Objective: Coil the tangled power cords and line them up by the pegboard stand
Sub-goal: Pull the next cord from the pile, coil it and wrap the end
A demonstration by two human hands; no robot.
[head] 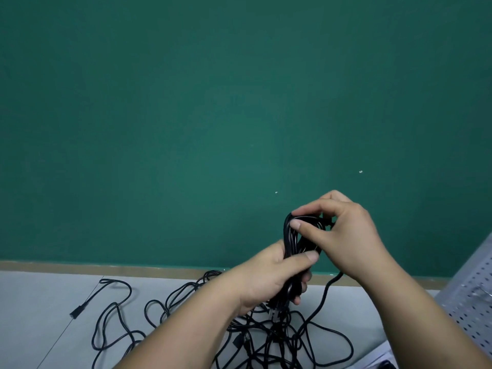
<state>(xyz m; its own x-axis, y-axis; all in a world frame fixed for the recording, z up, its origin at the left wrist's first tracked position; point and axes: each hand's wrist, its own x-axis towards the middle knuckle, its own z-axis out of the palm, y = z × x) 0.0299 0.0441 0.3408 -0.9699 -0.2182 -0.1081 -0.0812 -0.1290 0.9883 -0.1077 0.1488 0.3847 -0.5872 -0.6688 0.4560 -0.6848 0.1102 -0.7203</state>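
A bundle of looped black power cord stands upright in the air in front of the green wall. My left hand grips its lower half, thumb across the loops. My right hand pinches the top of the bundle between thumb and fingers. One loose strand hangs from under my right hand down to the floor. A tangle of black cords lies on the grey floor below my hands, partly hidden by my forearms. A white perforated pegboard stand leans at the right edge.
A single black cord with a plug end snakes over the floor at the left. The green wall fills the upper view, with a tan baseboard along its foot. A dark object shows at the bottom right.
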